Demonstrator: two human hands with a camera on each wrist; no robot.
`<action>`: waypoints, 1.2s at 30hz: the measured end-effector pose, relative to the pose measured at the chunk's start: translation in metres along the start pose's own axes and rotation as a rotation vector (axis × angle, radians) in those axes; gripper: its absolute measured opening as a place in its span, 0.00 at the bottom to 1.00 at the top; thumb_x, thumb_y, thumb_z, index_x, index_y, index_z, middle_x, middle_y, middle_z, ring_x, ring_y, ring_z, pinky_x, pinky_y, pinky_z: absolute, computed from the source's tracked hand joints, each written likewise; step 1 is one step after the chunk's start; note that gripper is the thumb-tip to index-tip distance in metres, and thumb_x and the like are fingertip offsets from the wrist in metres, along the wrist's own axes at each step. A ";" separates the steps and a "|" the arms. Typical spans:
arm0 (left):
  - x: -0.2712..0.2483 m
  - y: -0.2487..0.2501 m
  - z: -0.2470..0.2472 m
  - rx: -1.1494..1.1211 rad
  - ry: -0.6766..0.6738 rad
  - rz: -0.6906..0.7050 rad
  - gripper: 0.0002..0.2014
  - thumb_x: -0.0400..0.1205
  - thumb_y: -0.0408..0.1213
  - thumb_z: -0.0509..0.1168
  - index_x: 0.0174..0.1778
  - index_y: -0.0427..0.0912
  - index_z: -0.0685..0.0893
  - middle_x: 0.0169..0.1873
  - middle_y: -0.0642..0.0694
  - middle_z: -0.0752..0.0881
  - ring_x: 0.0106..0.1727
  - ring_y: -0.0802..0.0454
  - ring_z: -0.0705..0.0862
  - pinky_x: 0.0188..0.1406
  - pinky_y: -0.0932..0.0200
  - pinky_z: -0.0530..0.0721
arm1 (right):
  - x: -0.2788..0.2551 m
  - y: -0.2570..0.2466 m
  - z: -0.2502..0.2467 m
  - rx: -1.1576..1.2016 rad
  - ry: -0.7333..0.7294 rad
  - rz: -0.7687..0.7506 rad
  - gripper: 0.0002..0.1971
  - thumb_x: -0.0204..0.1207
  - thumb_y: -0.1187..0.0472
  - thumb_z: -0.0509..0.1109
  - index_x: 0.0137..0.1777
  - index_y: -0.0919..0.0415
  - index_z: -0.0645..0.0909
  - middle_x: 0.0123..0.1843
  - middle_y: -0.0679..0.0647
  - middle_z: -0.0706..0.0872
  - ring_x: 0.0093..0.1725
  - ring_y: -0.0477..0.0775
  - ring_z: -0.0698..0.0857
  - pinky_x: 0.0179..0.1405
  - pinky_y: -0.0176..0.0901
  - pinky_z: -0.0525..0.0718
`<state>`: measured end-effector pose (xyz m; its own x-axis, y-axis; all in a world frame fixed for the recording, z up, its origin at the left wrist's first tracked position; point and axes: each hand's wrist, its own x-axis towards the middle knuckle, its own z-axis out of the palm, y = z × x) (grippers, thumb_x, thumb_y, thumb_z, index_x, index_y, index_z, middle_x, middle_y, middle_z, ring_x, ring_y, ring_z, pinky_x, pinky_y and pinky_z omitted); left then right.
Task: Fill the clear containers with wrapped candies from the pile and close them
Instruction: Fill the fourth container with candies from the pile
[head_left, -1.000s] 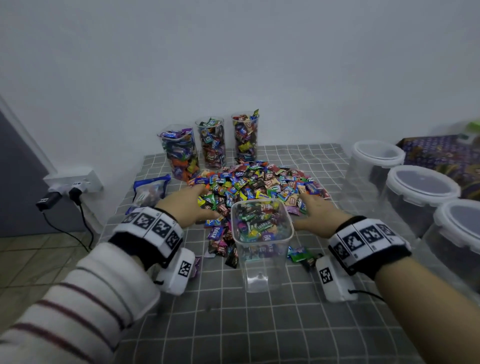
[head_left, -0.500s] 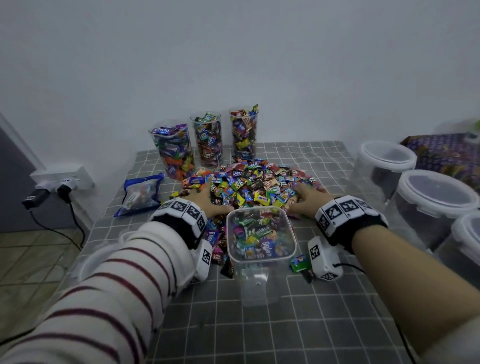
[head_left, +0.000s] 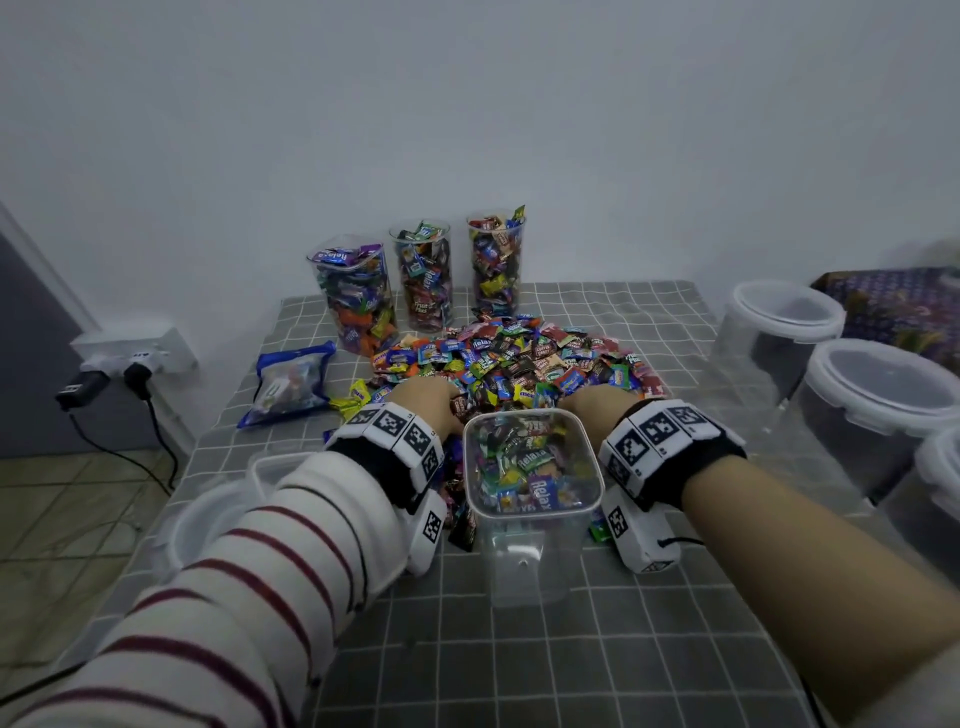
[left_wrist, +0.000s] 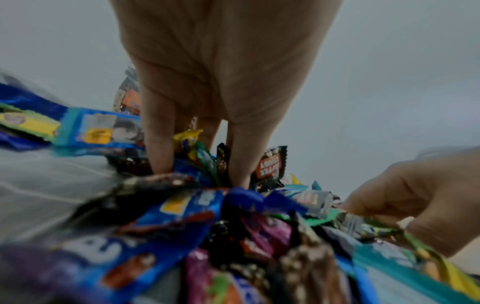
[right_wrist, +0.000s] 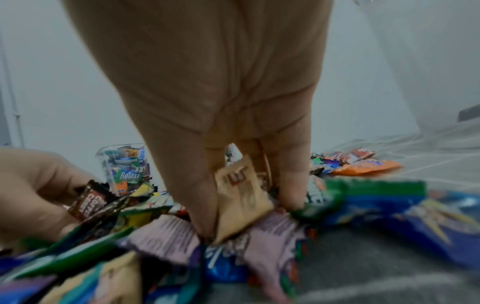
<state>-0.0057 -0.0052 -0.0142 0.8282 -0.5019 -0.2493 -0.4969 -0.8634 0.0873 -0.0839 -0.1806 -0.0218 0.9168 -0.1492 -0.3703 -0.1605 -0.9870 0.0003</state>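
A pile of wrapped candies (head_left: 524, 358) lies mid-table. In front of it stands a square clear container (head_left: 532, 525), partly filled and with no lid on. My left hand (head_left: 431, 402) digs into the pile's near edge behind the container's left corner, its fingers (left_wrist: 158, 156) sunk among wrappers and curling round candies. My right hand (head_left: 592, 402) does the same behind the right corner, and a beige candy (right_wrist: 241, 203) is wedged between its fingers (right_wrist: 202, 205). All fingertips are buried in the pile.
Three tall clear containers (head_left: 423, 275) full of candies stand by the wall. Big round tubs with white lids (head_left: 883, 384) line the right side. A blue bag (head_left: 291, 382) lies at left, and clear lids (head_left: 208, 514) sit under my left sleeve. The table's left edge drops to the floor.
Both hands pushed forward from beside the container's far rim into the pile, and their fingers have dug in among the candies. The container has not moved.
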 end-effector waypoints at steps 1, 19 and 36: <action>-0.001 -0.001 0.000 -0.003 0.008 -0.006 0.18 0.82 0.44 0.66 0.64 0.38 0.80 0.57 0.39 0.85 0.59 0.42 0.82 0.48 0.54 0.77 | 0.001 0.000 0.001 0.008 0.015 -0.004 0.13 0.77 0.59 0.68 0.61 0.57 0.82 0.57 0.58 0.86 0.56 0.60 0.84 0.47 0.45 0.82; -0.034 -0.008 -0.020 -0.317 0.305 -0.002 0.10 0.82 0.36 0.66 0.52 0.36 0.89 0.52 0.39 0.88 0.53 0.42 0.84 0.52 0.52 0.79 | -0.039 0.010 -0.017 0.481 0.267 0.026 0.10 0.76 0.68 0.67 0.54 0.57 0.83 0.43 0.54 0.80 0.41 0.54 0.80 0.40 0.40 0.77; -0.064 -0.012 -0.032 -0.509 0.377 0.023 0.08 0.79 0.32 0.68 0.48 0.33 0.89 0.47 0.36 0.89 0.49 0.39 0.87 0.54 0.48 0.84 | -0.127 -0.034 -0.073 0.680 0.421 -0.374 0.12 0.72 0.74 0.65 0.38 0.56 0.81 0.27 0.46 0.81 0.24 0.41 0.81 0.28 0.35 0.83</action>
<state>-0.0444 0.0357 0.0314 0.8991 -0.4243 0.1073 -0.4073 -0.7216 0.5598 -0.1683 -0.1326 0.0927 0.9899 0.0349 0.1373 0.1171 -0.7468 -0.6546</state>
